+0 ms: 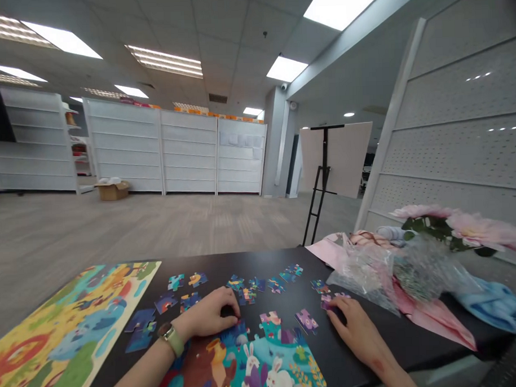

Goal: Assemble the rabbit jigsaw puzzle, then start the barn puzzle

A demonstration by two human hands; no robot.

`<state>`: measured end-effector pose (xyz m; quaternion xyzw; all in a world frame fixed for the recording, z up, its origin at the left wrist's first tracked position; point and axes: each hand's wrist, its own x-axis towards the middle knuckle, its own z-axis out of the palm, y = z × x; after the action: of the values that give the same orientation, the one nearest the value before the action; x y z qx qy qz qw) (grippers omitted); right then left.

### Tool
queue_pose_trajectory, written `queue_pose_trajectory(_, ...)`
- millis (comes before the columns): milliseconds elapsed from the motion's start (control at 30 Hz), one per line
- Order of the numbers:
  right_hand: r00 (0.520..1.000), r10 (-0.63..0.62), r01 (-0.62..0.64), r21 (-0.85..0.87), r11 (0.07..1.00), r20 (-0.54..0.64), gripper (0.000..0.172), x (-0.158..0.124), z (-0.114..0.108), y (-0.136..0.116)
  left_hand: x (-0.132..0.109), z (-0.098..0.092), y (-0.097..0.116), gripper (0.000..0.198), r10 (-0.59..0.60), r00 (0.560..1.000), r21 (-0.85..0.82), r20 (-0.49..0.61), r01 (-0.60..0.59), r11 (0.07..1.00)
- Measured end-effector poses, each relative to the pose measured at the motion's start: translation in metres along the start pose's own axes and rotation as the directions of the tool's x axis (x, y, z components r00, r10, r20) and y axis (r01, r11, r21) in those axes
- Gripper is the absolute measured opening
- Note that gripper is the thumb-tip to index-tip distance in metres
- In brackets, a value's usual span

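Note:
A partly joined jigsaw puzzle (251,366) with white rabbits and a brown animal lies on the black table in front of me. My left hand (213,313), a watch (170,337) on its wrist, rests at the puzzle's upper edge. Its fingers are curled down towards the thumb, and whatever they hold is hidden. To the right, my right hand (356,328) has its fingertips on a purple puzzle piece (326,301), partly covered by the fingers. A loose pink-purple piece (306,321) with round eye shapes lies between the puzzle and this hand.
Several loose pieces (276,285) lie along the far side, more (141,330) at left. A yellow picture sheet (93,323) covers the table's left end. Plastic wrapping (366,269), pink flowers (475,228) and blue cloth (494,304) crowd the right. An easel (325,174) stands beyond.

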<state>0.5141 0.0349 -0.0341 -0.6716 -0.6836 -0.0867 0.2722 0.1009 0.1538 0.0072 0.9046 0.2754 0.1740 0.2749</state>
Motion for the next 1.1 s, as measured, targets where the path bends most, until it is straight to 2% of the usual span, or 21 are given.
queue_pose_trajectory(167,0.999,0.031,-0.031,0.013,0.999,-0.013,0.022,-0.002,-0.004,-0.006,-0.007,-0.006,-0.001,0.045,-0.004,0.997,0.004,0.074,0.003,1.0)
queue_pose_trajectory(333,0.998,0.053,-0.054,-0.018,0.998,-0.031,0.021,-0.004,-0.007,-0.011,-0.012,-0.01,0.001,0.067,-0.069,0.984,0.021,0.162,0.066,0.998)
queue_pose_trajectory(533,0.998,0.057,-0.058,-0.038,0.998,-0.023,0.023,-0.004,-0.011,-0.014,-0.013,-0.013,0.001,0.069,-0.097,0.973,0.022,0.209,0.095,0.995)
queue_pose_trajectory(767,0.999,0.049,-0.049,-0.025,0.998,-0.006,0.025,-0.003,-0.009,-0.013,-0.018,-0.02,-0.009,0.067,-0.109,0.971,0.026,0.215,0.106,0.994)
queue_pose_trajectory(933,1.0,0.018,-0.018,0.007,1.0,0.023,0.024,-0.003,-0.009,-0.015,-0.019,-0.023,-0.008,0.067,-0.113,0.97,0.021,0.214,0.111,0.994)
queue_pose_trajectory(1100,0.997,0.059,-0.057,0.032,0.998,-0.053,0.039,-0.005,-0.004,-0.004,-0.019,-0.023,-0.006,0.068,-0.119,0.971,0.008,0.206,0.12,0.993)
